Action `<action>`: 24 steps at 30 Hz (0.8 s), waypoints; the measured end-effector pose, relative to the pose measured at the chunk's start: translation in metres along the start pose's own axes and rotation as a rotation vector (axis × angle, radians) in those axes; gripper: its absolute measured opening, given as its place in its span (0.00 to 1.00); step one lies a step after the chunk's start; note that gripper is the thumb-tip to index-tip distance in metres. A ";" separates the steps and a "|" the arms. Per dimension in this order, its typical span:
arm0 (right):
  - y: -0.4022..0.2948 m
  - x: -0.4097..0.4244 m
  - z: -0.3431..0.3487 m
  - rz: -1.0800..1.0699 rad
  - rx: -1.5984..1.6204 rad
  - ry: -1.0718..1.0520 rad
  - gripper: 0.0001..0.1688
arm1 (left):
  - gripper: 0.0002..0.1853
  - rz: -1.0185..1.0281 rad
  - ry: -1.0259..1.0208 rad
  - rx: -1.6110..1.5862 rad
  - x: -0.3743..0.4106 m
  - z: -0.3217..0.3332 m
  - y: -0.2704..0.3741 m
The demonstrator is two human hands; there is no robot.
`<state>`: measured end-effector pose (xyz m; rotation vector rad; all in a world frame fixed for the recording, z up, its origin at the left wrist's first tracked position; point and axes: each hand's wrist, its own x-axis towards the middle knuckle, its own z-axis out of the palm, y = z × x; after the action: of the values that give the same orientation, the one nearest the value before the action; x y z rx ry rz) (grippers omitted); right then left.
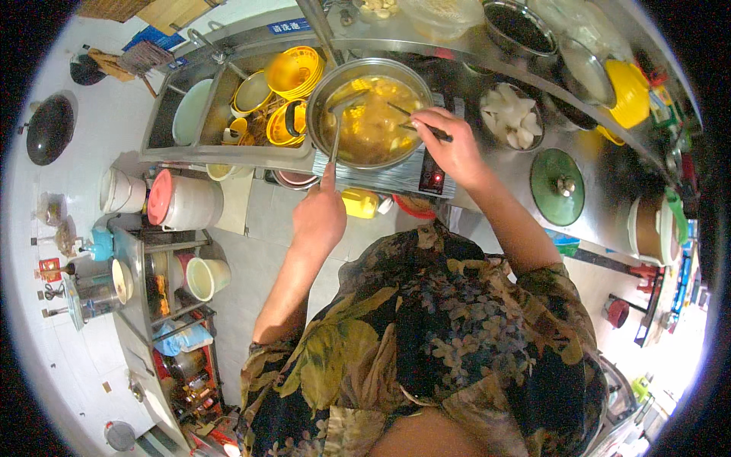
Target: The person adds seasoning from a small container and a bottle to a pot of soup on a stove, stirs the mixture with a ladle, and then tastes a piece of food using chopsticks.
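Note:
A wide steel pot [371,164] stands on an electric cooktop [388,181] whose red light is lit. In it is yellowish broth [371,134] with pieces of corn on the cob [361,120]. My left hand [321,214] grips the handle of a metal ladle [336,137], whose bowl lies in the broth at the pot's left side. Dark chopsticks [437,132] are in my right hand [448,140], over the pot's right side, their tips at the broth. What the tips touch is not clear.
Yellow bowls [302,71] fill the sink [228,153] at left. To the right are a bowl of white pieces [511,117] and a green glass lid [557,187]. A steel shelf [457,50] runs behind the pot. On the floor stand a yellow bottle [360,203] and a lidded bucket [191,200].

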<state>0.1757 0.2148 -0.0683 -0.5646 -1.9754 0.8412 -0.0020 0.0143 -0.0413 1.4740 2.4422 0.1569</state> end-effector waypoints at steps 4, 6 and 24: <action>-0.031 -0.011 -0.022 -0.042 0.097 0.117 0.07 | 0.33 0.026 0.010 -0.123 -0.007 0.000 -0.012; -0.038 -0.016 -0.037 0.134 0.071 0.166 0.06 | 0.33 0.022 0.004 -0.193 -0.010 0.000 -0.013; 0.015 -0.063 -0.144 0.553 0.715 0.293 0.10 | 0.17 -0.001 0.758 -0.225 -0.025 0.000 0.069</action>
<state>0.3324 0.2315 -0.0606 -0.7498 -1.1355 1.6043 0.0678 0.0249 -0.0203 1.4892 2.8305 1.1336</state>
